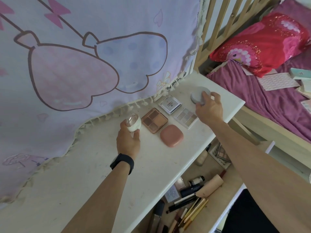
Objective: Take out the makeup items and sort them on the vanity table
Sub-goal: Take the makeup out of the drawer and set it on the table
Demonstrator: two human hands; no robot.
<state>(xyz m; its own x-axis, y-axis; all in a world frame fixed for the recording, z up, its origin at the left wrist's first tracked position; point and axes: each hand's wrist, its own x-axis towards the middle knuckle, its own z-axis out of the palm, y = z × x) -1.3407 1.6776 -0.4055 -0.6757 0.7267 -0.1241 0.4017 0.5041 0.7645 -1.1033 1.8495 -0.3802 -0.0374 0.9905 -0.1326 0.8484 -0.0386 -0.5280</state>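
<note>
**Makeup items (171, 135) clustered on the surface (151, 174), 1 more in each of your hands**

Behind everything hangs a large pale cloth (84, 64) printed with pink and lilac cartoon shapes. Its tasselled hem trails onto the far edge of the surface. To your right is a bed (277, 111) with a purple blanket, a red pillow (262, 42) and a few flat boxes (299, 73). The white surface runs from your near left to a far right corner beside the bed. Below its front edge a drawer (225, 211) stands open, holding a jumble of tubes, pencils, brushes and small bottles.

Your left hand (128, 140), with a black band (122, 163) on the wrist, has thumb and fingers wrapped round a white jar (134, 126) with a shiny lid. The jar is tilted, lid toward the cloth, just left of the cluster. Your right hand (209, 108) curls its fingers over the rim of a grey round compact (197, 94) near the far right corner. Whether that compact rests on the surface or is lifted cannot be told.

Between your hands lie 4 pieces, close together. A white square case (170, 105) sits nearest the cloth, with a brown eyeshadow palette (154, 120) to its left. A pale palette (186, 117) under a clear lid lies to its right. A pink rounded compact (171, 135) lies nearest you, just beside the brown one.
</note>
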